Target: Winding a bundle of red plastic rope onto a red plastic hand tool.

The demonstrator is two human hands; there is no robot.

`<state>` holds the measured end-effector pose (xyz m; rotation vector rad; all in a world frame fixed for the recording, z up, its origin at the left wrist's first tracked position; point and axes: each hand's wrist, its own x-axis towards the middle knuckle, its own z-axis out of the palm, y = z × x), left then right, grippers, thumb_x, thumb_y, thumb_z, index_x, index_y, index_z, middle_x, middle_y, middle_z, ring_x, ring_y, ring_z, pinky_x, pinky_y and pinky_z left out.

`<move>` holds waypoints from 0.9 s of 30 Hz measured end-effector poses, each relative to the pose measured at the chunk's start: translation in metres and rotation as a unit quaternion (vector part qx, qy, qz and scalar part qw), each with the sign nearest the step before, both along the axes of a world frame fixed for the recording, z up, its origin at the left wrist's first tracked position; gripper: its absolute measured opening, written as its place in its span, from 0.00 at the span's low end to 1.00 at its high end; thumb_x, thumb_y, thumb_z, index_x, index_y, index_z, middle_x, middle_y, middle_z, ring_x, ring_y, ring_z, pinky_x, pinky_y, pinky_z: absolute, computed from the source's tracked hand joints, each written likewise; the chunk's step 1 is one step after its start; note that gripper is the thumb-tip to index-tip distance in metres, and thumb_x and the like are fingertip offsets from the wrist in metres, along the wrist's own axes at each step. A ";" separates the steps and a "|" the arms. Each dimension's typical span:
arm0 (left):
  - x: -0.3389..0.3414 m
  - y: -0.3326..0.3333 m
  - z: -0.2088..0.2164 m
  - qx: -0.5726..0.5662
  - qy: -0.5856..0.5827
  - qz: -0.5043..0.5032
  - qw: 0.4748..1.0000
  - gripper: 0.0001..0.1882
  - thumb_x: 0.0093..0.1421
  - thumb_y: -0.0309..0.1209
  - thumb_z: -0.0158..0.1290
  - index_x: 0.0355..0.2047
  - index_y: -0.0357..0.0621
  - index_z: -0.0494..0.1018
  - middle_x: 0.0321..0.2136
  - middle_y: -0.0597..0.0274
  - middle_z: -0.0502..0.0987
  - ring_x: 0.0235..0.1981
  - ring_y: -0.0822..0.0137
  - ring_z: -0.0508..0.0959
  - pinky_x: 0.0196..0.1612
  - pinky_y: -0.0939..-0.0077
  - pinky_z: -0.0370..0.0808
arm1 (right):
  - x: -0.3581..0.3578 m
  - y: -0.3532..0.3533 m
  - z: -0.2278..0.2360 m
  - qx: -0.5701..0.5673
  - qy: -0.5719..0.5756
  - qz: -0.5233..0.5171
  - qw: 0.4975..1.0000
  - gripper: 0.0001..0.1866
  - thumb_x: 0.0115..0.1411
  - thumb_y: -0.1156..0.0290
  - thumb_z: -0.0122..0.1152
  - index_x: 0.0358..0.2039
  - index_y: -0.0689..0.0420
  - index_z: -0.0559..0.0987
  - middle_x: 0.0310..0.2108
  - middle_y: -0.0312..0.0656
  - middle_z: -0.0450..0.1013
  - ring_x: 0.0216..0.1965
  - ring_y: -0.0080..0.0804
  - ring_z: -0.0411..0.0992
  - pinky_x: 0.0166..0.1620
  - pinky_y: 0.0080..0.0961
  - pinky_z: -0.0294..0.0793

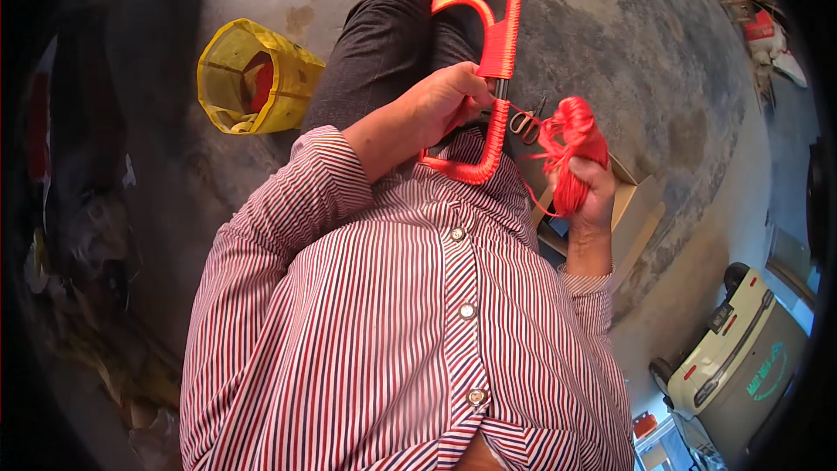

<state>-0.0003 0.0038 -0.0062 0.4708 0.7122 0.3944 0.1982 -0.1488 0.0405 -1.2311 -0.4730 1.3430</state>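
Observation:
My left hand (449, 100) grips a metal frame (493, 52) wrapped in red cord, holding it upright over my lap at a bare stretch of the rod. My right hand (591, 196) is closed around a bundle of red cord (571, 144), raised to the right of the frame. A strand of cord runs from the bundle toward the frame's lower part. A pair of scissors (526, 123) lies between the frame and the bundle.
A yellow woven bag (253, 78) with red material inside stands on the concrete floor to my left. An open cardboard box (635, 209) sits on my right. A pale machine (741, 349) stands lower right. Dark clutter lines the left edge.

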 end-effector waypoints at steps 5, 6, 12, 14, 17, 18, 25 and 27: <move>0.000 -0.008 0.014 0.171 0.129 0.044 0.976 0.16 0.57 0.29 0.55 0.44 0.35 0.69 0.35 0.60 0.72 0.36 0.69 0.74 0.42 0.77 0.71 | 0.025 0.017 -0.010 -0.036 0.032 -0.182 0.982 0.18 0.58 0.69 0.54 0.47 0.64 0.74 0.34 0.40 0.76 0.31 0.27 0.74 0.36 0.23 0.74; -0.003 -0.006 -0.009 0.352 0.209 0.026 0.912 0.30 0.59 0.38 0.58 0.56 0.35 0.64 0.46 0.58 0.70 0.51 0.65 0.72 0.57 0.72 0.66 | 0.025 0.019 -0.008 -0.035 0.034 -0.180 0.982 0.18 0.58 0.69 0.54 0.47 0.64 0.74 0.34 0.40 0.76 0.31 0.27 0.74 0.36 0.23 0.74; 0.003 -0.030 0.086 0.436 -0.098 -0.103 0.889 0.27 0.59 0.34 0.59 0.56 0.39 0.66 0.55 0.51 0.69 0.56 0.60 0.70 0.61 0.65 0.64 | -0.040 0.024 0.037 0.098 0.062 0.140 0.983 0.30 0.61 0.58 0.50 0.59 0.65 0.65 0.53 0.48 0.70 0.51 0.35 0.71 0.55 0.34 0.69; 0.001 -0.021 0.097 0.387 -0.137 -0.042 0.911 0.23 0.61 0.34 0.56 0.55 0.39 0.67 0.54 0.49 0.70 0.54 0.59 0.72 0.60 0.64 0.66 | -0.037 0.029 0.031 0.111 0.112 0.137 0.978 0.33 0.62 0.53 0.50 0.59 0.66 0.65 0.51 0.48 0.71 0.49 0.34 0.72 0.52 0.33 0.71; -0.016 0.004 0.111 0.240 -0.208 0.148 0.937 0.18 0.65 0.33 0.46 0.49 0.31 0.71 0.48 0.40 0.75 0.47 0.53 0.79 0.56 0.59 0.73 | -0.019 0.048 0.023 0.141 0.180 0.164 0.959 0.41 0.62 0.42 0.51 0.60 0.68 0.64 0.36 0.45 0.76 0.32 0.28 0.74 0.35 0.22 0.73; -0.031 0.020 0.110 0.236 -0.193 0.175 0.936 0.18 0.62 0.31 0.48 0.46 0.28 0.71 0.45 0.41 0.77 0.47 0.53 0.79 0.55 0.58 0.74 | -0.004 0.049 0.013 0.128 0.145 0.220 0.956 0.38 0.62 0.45 0.52 0.58 0.67 0.66 0.30 0.42 0.74 0.25 0.23 0.70 0.28 0.18 0.67; -0.068 0.042 0.025 0.332 0.172 0.057 0.926 0.09 0.51 0.26 0.56 0.34 0.42 0.74 0.27 0.63 0.77 0.28 0.72 0.76 0.33 0.76 0.73 | 0.020 0.053 -0.025 0.050 0.101 0.144 0.983 0.12 0.61 0.71 0.56 0.41 0.64 0.79 0.20 0.33 0.70 0.16 0.13 0.59 0.19 0.10 0.54; -0.054 0.023 0.022 0.344 0.202 -0.098 0.912 0.10 0.56 0.32 0.56 0.36 0.42 0.74 0.29 0.66 0.77 0.31 0.75 0.76 0.38 0.78 0.73 | -0.002 0.059 -0.022 -0.103 -0.157 0.171 0.967 0.09 0.60 0.73 0.58 0.37 0.63 0.81 0.23 0.30 0.71 0.19 0.11 0.62 0.21 0.11 0.56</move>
